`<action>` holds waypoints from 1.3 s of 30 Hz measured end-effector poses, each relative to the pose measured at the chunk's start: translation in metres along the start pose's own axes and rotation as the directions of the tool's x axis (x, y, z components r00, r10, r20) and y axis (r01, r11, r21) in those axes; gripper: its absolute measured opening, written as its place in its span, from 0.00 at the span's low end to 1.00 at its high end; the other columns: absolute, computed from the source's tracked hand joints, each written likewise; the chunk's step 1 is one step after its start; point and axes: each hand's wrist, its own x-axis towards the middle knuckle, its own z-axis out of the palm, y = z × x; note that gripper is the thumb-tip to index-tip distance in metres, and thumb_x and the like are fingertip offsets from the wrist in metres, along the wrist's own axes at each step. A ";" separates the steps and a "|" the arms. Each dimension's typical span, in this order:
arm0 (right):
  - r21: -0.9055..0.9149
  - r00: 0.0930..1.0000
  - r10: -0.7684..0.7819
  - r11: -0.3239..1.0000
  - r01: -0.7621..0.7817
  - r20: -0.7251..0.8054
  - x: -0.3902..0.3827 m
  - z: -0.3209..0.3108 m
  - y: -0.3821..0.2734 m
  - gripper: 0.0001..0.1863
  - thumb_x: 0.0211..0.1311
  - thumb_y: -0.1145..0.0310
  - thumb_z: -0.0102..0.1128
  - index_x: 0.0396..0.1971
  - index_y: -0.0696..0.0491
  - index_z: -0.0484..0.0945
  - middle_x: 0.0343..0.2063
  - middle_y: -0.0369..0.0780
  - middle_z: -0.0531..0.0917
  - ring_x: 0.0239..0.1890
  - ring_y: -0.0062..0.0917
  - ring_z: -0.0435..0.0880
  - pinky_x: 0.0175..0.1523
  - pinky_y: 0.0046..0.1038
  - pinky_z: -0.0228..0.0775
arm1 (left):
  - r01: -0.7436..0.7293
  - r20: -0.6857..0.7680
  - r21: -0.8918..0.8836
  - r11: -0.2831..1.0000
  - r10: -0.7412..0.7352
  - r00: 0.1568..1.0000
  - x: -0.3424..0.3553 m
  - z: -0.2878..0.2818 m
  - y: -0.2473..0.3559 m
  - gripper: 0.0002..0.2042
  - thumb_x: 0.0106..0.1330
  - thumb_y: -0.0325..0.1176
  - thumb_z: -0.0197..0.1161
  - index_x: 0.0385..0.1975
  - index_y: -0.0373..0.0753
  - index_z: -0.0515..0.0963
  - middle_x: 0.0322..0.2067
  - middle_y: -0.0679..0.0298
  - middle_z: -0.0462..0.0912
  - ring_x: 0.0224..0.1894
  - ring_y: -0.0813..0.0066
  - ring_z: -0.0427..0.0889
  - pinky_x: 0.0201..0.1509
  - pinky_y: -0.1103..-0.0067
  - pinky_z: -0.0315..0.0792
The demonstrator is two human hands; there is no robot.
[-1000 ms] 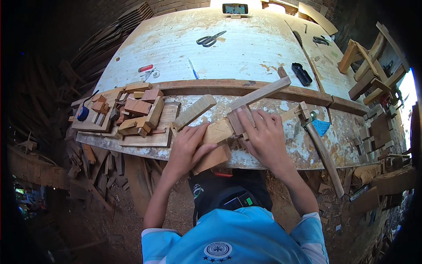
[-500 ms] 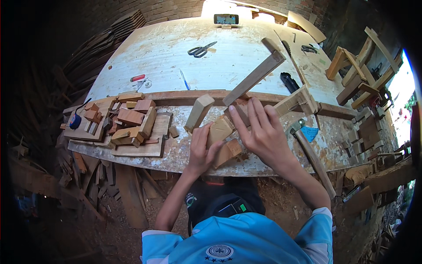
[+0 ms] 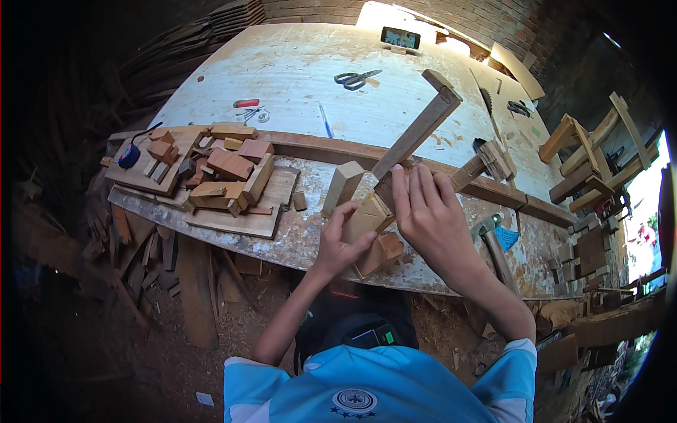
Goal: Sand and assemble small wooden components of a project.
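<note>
A wooden frame of jointed bars lies near the bench's front edge, under both my hands. My left hand (image 3: 338, 243) is closed round its pale near bar (image 3: 364, 220), thumb on the near side. My right hand (image 3: 431, 224) lies over the darker middle, its fingers stretched close together across the wood and its thumb hidden. From the joint a long grey-brown bar (image 3: 417, 134) slants up and away, with a short crosspiece at its end. A pale block-like leg (image 3: 343, 186) sticks up beside my left hand. An orange-brown block end (image 3: 388, 248) shows below the near bar.
Right of my right hand lies a hammer (image 3: 499, 257) by a blue scrap (image 3: 505, 237). Wood offcuts (image 3: 229, 166) and a blue tape measure (image 3: 129, 156) sit at left. A long rail (image 3: 310, 149) crosses the bench (image 3: 282, 77). Beyond it are scissors (image 3: 357, 80) and a phone (image 3: 400, 38).
My view has turned, so the bench things sit farther right in the picture. The wooden frame has tilted slightly, its far crosspiece shifting left relative to the bench. Both hands remain on it.
</note>
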 end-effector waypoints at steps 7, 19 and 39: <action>-0.172 0.993 -0.078 0.981 0.093 0.091 0.011 -0.030 -0.023 0.24 0.51 0.72 0.48 0.50 0.66 0.70 0.37 0.52 0.79 0.47 0.35 0.76 0.55 0.30 0.60 | 0.069 0.211 -0.507 0.859 0.046 0.976 0.052 -0.013 0.010 0.32 0.59 0.51 0.57 0.56 0.32 0.62 0.48 0.56 0.73 0.51 0.72 0.72 0.54 0.77 0.65; 0.154 0.998 -0.009 0.988 -0.002 0.067 -0.009 -0.037 -0.038 0.22 0.53 0.70 0.47 0.49 0.62 0.72 0.49 0.53 0.73 0.56 0.37 0.69 0.63 0.39 0.49 | 0.336 0.473 -0.659 0.673 0.023 0.881 0.062 -0.015 0.012 0.31 0.61 0.49 0.58 0.59 0.34 0.60 0.53 0.60 0.70 0.55 0.72 0.70 0.58 0.75 0.64; 0.959 0.650 0.707 -0.171 -0.225 0.279 -0.007 0.004 -0.054 0.24 0.43 0.75 0.69 0.40 0.58 0.66 0.35 0.39 0.75 0.39 0.21 0.78 0.44 0.23 0.72 | 0.251 0.325 -0.701 0.668 -0.014 0.946 0.048 -0.016 0.011 0.32 0.59 0.44 0.62 0.59 0.33 0.60 0.50 0.62 0.72 0.51 0.76 0.72 0.54 0.78 0.67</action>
